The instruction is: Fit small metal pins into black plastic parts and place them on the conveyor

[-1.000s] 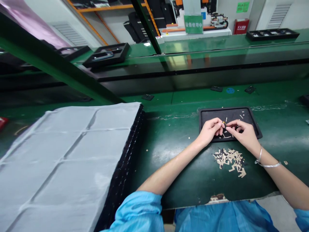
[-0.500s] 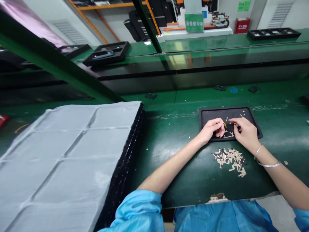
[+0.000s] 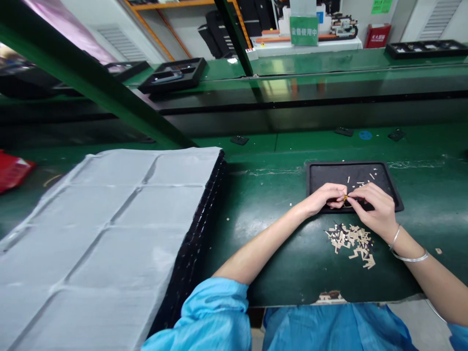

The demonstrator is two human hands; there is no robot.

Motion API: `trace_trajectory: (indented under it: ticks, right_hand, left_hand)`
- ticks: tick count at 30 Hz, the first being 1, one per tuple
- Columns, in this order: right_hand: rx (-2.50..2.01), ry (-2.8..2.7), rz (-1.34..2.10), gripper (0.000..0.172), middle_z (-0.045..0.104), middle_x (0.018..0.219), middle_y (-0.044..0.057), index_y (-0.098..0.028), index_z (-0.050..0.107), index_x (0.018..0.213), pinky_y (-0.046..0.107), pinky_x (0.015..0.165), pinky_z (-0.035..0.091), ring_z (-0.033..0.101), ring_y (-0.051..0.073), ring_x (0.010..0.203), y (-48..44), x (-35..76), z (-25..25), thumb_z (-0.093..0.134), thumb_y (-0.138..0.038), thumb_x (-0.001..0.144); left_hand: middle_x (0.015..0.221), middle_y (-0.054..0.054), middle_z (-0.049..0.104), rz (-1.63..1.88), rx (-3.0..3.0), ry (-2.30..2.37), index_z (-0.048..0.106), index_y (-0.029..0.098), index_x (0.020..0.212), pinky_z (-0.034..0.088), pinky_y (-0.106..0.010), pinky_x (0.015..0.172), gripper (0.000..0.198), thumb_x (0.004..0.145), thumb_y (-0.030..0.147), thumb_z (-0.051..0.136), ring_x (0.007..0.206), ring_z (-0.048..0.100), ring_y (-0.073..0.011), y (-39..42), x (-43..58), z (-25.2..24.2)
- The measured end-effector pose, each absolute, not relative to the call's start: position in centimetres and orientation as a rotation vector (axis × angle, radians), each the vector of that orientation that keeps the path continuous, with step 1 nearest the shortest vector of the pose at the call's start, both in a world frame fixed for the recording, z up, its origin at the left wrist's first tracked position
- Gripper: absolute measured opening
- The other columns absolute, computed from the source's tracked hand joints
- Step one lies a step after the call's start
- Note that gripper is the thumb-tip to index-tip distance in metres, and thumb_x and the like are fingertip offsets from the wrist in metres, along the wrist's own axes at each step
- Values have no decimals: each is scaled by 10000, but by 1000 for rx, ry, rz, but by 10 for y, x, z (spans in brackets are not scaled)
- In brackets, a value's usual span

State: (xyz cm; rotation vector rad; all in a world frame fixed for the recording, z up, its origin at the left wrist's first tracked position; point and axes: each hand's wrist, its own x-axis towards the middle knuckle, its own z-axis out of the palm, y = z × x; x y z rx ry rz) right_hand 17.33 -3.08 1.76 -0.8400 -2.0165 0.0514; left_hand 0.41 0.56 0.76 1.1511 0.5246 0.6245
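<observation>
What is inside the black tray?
Small pale strips lie in the black tray; the left hand and right hand cover part of it, so whatever lies beneath is hidden.

Holding tiny yellow piece (image 3: 345, 198) w/ bare L hand (image 3: 326, 196) & bare R hand (image 3: 378, 208) over shallow black rectangular tray (image 3: 327, 174), near loose pile of small beige-n-black bits (image 3: 351, 238) on glossy green tabletop (image 3: 274, 270) tbh.

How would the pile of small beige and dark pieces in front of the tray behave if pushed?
The pile would probably spread apart rather than slide as one, since its pieces look loose and overlapping. Each is likely light, being small and thin-looking. Rolling seems unlikely, as many look flat and angular.
</observation>
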Motion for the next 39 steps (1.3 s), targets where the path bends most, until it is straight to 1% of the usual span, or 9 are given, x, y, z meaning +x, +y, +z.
trace_trajectory:
  ticks: [6,12,19,23,29,32,35,37,39]
  right_hand:
    - [-828,-2031,73,141,679,723,37,-195,601,830,303,627,499,592,146,661,-32,173,19,624,-60,796]
    - [-866,-2030,121,123,658,702,27,-194,594,800,287,594,471,566,139,640,-32,172,17,615,-73,794]
    - [-1101,-1848,332,72,603,652,3,-185,614,743,261,538,438,501,111,549,-31,178,15,623,-171,812]
    - [-1236,-1747,441,80,612,637,2,-179,647,757,247,514,435,502,107,524,-27,184,7,640,-245,802]
    - [-1293,-1729,496,147,616,622,5,-176,658,756,240,492,422,499,108,508,-23,185,-3,642,-318,792]
    - [-1278,-1736,493,146,601,598,-5,-176,655,752,235,489,419,486,102,493,-24,184,-4,634,-314,795]
    - [-1253,-1755,485,137,593,583,-12,-178,655,752,230,481,417,483,100,484,-25,182,-4,629,-304,798]
    - [-1238,-1765,476,136,596,582,-12,-180,655,747,229,480,421,485,101,484,-26,181,-5,627,-302,800]
    - [-1238,-1764,485,145,599,580,-9,-182,654,741,229,478,426,489,105,483,-27,180,-6,625,-311,801]
  left_hand:
    - [478,64,346,629,1159,513,406,151,600,161,-230,498,294,733,369,552,443,276,-44,6,5,9]
    - [571,38,447,689,1095,523,475,125,666,171,-220,476,260,712,358,579,440,337,-37,6,7,6]
    - [497,49,418,842,1104,605,484,135,682,186,-214,473,284,731,401,572,429,332,-47,5,9,5]
    - [526,45,435,1036,1129,669,481,146,711,233,-215,492,289,733,416,582,465,367,-59,0,11,9]
    - [584,27,471,1290,1371,885,501,161,760,347,-221,569,238,828,389,505,543,434,-87,17,-6,12]
    - [667,6,533,1412,1534,1454,515,179,774,414,-218,662,189,872,328,451,650,517,-111,45,-39,8]
    - [898,-53,589,1466,1470,1817,521,179,851,424,-254,834,105,877,233,435,889,560,-159,75,-83,0]
    - [1100,-103,566,1434,1409,2044,525,171,934,369,-314,983,105,845,165,469,1091,513,-210,91,-113,-6]
    - [1248,-155,506,1356,1323,2244,515,152,1037,303,-402,1061,209,829,144,493,1243,417,-276,104,-136,-13]
